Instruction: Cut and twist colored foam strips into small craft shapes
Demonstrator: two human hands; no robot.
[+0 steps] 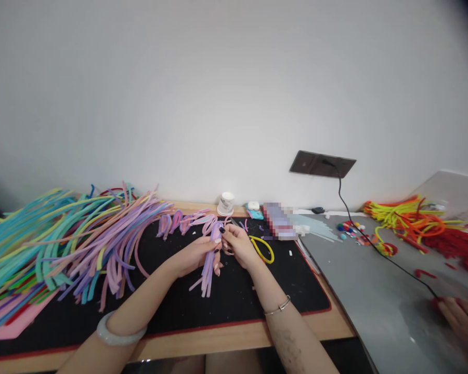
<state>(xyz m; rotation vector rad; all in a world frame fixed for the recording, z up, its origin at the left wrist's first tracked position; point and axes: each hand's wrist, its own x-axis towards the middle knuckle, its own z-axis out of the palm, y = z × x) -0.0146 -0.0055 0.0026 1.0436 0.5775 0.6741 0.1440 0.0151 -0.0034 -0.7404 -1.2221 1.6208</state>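
Observation:
My left hand [197, 255] is wrapped round a bundle of lilac and pink pipe cleaners [208, 272], whose ends hang down over the black mat [234, 296]. My right hand [237, 244] pinches the top of the same bundle, fingers closed near the tip. Just behind my hands lie several folded lilac pipe-cleaner pieces [185, 222] on the mat. Yellow-handled scissors [263, 249] lie right of my right hand.
A big heap of turquoise, lilac and pink pipe cleaners [62, 239] covers the left. A small white cup [226, 203] stands by the wall. On the grey sheet [374, 291] at right lie pompoms [349, 228], red and yellow pipe cleaners [421, 223], a black cable [374, 246] and another person's hand [462, 319].

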